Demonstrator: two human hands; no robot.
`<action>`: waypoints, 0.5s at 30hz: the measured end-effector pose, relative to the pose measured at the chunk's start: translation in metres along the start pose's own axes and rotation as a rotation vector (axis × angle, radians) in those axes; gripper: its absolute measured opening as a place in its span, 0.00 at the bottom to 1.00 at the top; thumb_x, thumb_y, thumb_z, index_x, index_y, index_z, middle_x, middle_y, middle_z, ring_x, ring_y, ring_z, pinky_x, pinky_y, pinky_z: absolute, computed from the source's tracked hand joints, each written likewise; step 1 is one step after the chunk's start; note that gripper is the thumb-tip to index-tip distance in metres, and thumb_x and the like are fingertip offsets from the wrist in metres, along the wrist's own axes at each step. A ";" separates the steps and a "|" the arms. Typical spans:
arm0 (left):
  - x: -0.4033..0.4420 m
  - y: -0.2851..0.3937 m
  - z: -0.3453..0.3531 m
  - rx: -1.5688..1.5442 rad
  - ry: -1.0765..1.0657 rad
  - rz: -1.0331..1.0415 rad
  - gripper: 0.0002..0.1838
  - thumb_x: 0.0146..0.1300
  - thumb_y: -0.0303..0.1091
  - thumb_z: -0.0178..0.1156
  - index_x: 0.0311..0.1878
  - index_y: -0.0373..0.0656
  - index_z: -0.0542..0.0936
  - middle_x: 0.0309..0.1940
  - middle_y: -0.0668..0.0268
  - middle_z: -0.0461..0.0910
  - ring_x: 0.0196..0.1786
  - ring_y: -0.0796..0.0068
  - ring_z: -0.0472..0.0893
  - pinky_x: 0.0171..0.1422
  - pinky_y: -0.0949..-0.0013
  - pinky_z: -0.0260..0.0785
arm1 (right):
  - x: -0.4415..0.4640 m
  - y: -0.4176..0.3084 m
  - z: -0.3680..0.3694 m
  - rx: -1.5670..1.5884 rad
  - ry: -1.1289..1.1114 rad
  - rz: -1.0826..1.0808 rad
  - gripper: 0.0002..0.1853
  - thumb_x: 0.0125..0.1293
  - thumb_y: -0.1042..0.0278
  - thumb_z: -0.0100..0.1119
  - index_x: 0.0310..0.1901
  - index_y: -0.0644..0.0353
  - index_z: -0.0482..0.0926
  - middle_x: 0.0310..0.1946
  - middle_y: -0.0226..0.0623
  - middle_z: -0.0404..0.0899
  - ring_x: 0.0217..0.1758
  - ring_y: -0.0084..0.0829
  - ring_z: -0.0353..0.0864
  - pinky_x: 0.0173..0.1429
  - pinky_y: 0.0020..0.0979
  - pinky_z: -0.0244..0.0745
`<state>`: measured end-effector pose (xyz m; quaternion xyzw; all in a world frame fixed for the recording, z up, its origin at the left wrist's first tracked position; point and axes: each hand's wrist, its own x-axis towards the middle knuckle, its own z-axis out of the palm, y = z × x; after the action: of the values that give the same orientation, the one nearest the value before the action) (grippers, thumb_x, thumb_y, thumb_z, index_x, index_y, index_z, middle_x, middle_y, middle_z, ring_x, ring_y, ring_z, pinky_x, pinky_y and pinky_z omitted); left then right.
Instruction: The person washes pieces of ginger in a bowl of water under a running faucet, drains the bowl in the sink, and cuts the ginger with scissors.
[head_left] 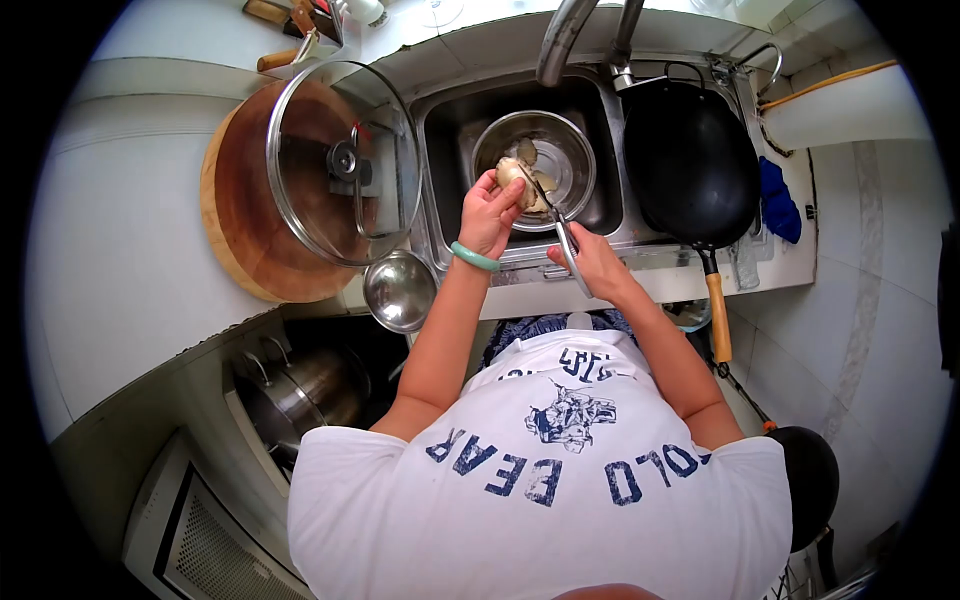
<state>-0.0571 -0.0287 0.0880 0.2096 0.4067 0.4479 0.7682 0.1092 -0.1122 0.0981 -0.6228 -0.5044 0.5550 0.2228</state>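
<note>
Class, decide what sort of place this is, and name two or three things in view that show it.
Most likely a kitchen: there is a metal sink, a black wok beside it, and a glass lid to the left.

And it's the shirt (540, 450) carrying the words here, big dark letters (545, 482) curving across the white cloth, upside down in this view! BEAR reads cleanly, every letter there, and beside it comes OLO, with something more at the end slipping into a fold by the sleeve. Nearer the hem, a line of smaller print (585, 362), also dark, but creased and bunched: too crumpled to call!
</note>
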 end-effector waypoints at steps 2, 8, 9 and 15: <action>-0.001 0.000 0.002 0.005 0.008 -0.001 0.13 0.59 0.23 0.60 0.46 0.38 0.70 0.39 0.65 0.77 0.41 0.77 0.78 0.46 0.75 0.74 | 0.000 -0.002 -0.001 0.015 -0.012 0.036 0.28 0.53 0.43 0.63 0.30 0.66 0.68 0.23 0.46 0.73 0.27 0.39 0.71 0.36 0.35 0.67; -0.002 -0.001 0.003 0.026 0.030 0.005 0.12 0.58 0.23 0.60 0.45 0.39 0.71 0.39 0.65 0.77 0.41 0.78 0.78 0.45 0.77 0.73 | -0.002 -0.005 -0.004 -0.012 0.006 0.034 0.29 0.51 0.42 0.64 0.26 0.66 0.68 0.20 0.45 0.72 0.25 0.40 0.72 0.34 0.36 0.67; -0.002 -0.001 0.003 0.030 0.029 0.009 0.12 0.58 0.23 0.60 0.44 0.39 0.71 0.39 0.65 0.77 0.41 0.78 0.78 0.45 0.77 0.73 | -0.002 -0.005 -0.004 -0.009 0.008 0.036 0.29 0.51 0.42 0.64 0.26 0.66 0.68 0.20 0.45 0.72 0.25 0.40 0.72 0.34 0.36 0.67; 0.000 -0.004 0.002 0.021 0.032 0.007 0.12 0.58 0.23 0.60 0.44 0.39 0.71 0.39 0.66 0.77 0.40 0.79 0.78 0.44 0.77 0.73 | -0.002 -0.004 -0.003 -0.038 0.021 0.029 0.30 0.49 0.40 0.65 0.23 0.65 0.67 0.19 0.46 0.73 0.24 0.42 0.73 0.32 0.36 0.67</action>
<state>-0.0531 -0.0306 0.0864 0.2120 0.4227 0.4496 0.7578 0.1107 -0.1111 0.1034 -0.6401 -0.5033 0.5418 0.2082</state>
